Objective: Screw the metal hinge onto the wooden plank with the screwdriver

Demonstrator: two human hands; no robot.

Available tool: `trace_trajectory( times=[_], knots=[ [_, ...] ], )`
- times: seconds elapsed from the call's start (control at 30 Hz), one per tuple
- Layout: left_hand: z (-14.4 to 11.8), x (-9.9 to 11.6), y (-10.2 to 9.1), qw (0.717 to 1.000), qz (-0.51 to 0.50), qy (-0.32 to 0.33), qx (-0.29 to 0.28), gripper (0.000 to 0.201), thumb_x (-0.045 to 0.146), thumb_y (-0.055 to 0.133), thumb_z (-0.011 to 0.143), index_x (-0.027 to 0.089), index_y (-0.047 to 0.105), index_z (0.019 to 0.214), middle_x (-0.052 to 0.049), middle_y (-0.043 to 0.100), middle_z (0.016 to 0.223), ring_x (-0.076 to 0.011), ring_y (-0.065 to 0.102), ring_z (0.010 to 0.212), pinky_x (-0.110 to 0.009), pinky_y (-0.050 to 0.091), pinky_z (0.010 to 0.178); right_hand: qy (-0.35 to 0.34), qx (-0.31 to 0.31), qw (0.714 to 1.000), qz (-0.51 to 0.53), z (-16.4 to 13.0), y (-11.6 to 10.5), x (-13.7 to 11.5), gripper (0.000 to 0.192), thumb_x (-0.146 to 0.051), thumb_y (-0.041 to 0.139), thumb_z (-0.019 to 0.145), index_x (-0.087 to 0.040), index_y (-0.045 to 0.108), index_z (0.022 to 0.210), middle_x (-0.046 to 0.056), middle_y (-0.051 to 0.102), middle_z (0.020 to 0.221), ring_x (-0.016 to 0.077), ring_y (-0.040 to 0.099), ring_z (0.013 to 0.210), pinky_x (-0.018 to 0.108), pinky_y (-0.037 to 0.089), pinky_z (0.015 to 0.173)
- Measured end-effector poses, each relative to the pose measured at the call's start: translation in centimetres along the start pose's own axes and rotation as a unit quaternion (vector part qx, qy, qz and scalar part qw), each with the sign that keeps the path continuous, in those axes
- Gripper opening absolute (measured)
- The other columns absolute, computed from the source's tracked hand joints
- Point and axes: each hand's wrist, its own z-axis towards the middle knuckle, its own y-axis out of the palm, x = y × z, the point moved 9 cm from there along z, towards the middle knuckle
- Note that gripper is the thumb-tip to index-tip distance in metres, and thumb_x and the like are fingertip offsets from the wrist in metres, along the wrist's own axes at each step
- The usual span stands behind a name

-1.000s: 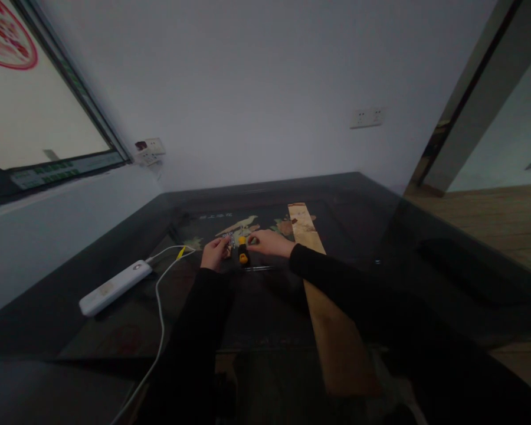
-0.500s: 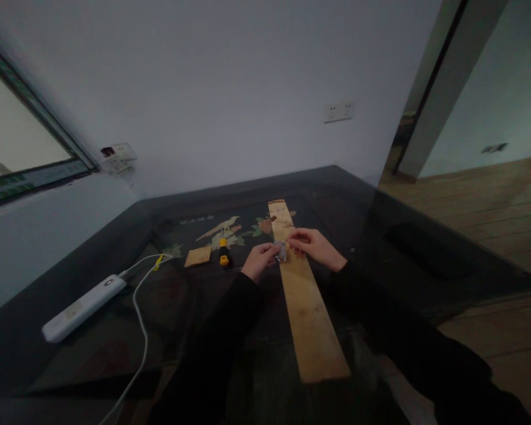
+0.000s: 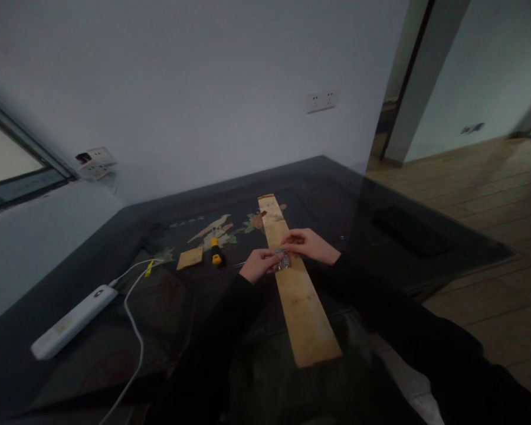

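1. Dark glass tabletop (image 3: pixel 363 195) abuts the white wall at its far edge.
2. Left hand (image 3: pixel 257 264) and right hand (image 3: pixel 310 245) pinch a small metal piece (image 3: pixel 282 258) over the wooden plank (image 3: pixel 298 295).
3. Yellow-handled screwdriver (image 3: pixel 215 252) lies leftward, apart.

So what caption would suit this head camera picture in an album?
Both hands, left hand and right hand, hold a small metal piece over a long wooden plank on a dark table.

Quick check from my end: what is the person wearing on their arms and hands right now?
Both arms are covered in long black sleeves reaching the wrists. The left hand and right hand are bare: no gloves show, and no rings, watch or markings can be made out in this dim head view. The left sleeve and right sleeve look plain, with no visible logos or stripes.
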Motion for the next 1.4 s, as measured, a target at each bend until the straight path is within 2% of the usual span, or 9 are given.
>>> trace_trajectory(
  times=[0.2, 0.43, 0.57, 0.83, 1.0, 1.13, 1.27, 1.4],
  knots=[
    [0.3, -1.2, 0.1, 1.0, -0.003, -0.025, -0.01, 0.052, 0.055, 0.082, 0.049, 0.01, 0.063, 0.064, 0.005, 0.044, 0.046, -0.0029, 0.031, 0.042, -0.021, 0.015, 0.044, 0.008, -0.044, 0.999, 0.004, 0.0, 0.5, 0.7, 0.031, -0.039, 0.07, 0.072, -0.013, 0.063, 0.087, 0.004, 0.066, 0.079, 0.0122, 0.059, 0.068, 0.027, 0.047, 0.065],
    [0.2, -1.5, 0.7, 0.998, -0.025, -0.05, -0.04, 0.057, 0.06, 0.083, 0.043, 0.009, 0.062, 0.061, 0.009, 0.034, 0.042, -0.0016, 0.025, 0.039, -0.022, 0.011, 0.043, 0.011, -0.088, 0.996, 0.0, 0.0, 1.1, 1.0, 0.033, -0.037, 0.07, 0.072, -0.011, 0.065, 0.092, 0.006, 0.068, 0.082, 0.0126, 0.06, 0.069, 0.028, 0.048, 0.068],
    [0.3, -1.7, 0.7, 0.997, -0.025, -0.053, -0.041, 0.057, 0.06, 0.083, 0.041, 0.01, 0.06, 0.058, 0.009, 0.034, 0.042, -0.0014, 0.025, 0.039, -0.022, 0.011, 0.043, 0.002, -0.088, 0.996, -0.03, 0.0, 0.9, 1.1, 0.035, -0.036, 0.071, 0.07, -0.01, 0.068, 0.094, 0.006, 0.069, 0.084, 0.013, 0.061, 0.071, 0.027, 0.047, 0.068],
    [0.5, -2.1, 0.3, 0.997, -0.028, -0.057, -0.033, 0.047, 0.05, 0.084, 0.051, 0.009, 0.061, 0.058, 0.007, 0.036, 0.044, -0.0019, 0.027, 0.04, -0.022, 0.011, 0.043, -0.003, -0.048, 0.995, -0.089, 0.1, 0.5, 1.1, 0.029, -0.032, 0.069, 0.072, -0.011, 0.072, 0.092, 0.005, 0.068, 0.076, 0.0125, 0.057, 0.066, 0.026, 0.044, 0.065],
    [0.5, -2.0, 0.2, 0.998, -0.03, -0.056, -0.03, 0.046, 0.049, 0.084, 0.051, 0.01, 0.06, 0.058, 0.007, 0.037, 0.044, -0.0016, 0.026, 0.04, -0.021, 0.011, 0.042, -0.044, 0.011, 0.99, -0.134, 0.1, 0.1, 0.1, 0.018, -0.029, 0.069, 0.072, -0.012, 0.07, 0.079, 0.004, 0.065, 0.072, 0.0119, 0.054, 0.066, 0.024, 0.041, 0.062],
    [0.6, -2.1, 0.1, 0.997, -0.031, -0.062, -0.021, 0.05, 0.051, 0.085, 0.047, 0.012, 0.056, 0.054, 0.007, 0.037, 0.043, -0.0015, 0.027, 0.039, -0.021, 0.01, 0.041, -0.073, 0.03, 0.988, -0.129, -0.1, 0.0, -0.8, 0.015, -0.027, 0.068, 0.073, -0.013, 0.068, 0.078, 0.004, 0.065, 0.077, 0.0131, 0.056, 0.07, 0.026, 0.042, 0.067],
    [0.7, -2.2, 0.0, 0.997, -0.029, -0.067, -0.015, 0.053, 0.052, 0.086, 0.044, 0.013, 0.052, 0.052, 0.008, 0.037, 0.042, -0.001, 0.027, 0.038, -0.02, 0.01, 0.04, -0.069, 0.047, 0.992, -0.094, -0.2, -0.4, -1.5, 0.015, -0.027, 0.068, 0.072, -0.013, 0.067, 0.077, 0.005, 0.066, 0.078, 0.0142, 0.058, 0.075, 0.027, 0.043, 0.07],
    [0.6, -2.2, -0.1, 0.997, -0.029, -0.074, -0.007, 0.05, 0.05, 0.086, 0.047, 0.013, 0.052, 0.054, 0.008, 0.036, 0.042, -0.0006, 0.027, 0.037, -0.019, 0.012, 0.04, -0.017, 0.078, 0.995, 0.057, -0.1, -1.3, -0.6, 0.021, -0.031, 0.069, 0.07, -0.015, 0.061, 0.079, 0.004, 0.067, 0.078, 0.0134, 0.06, 0.074, 0.027, 0.045, 0.068]
  ],
)
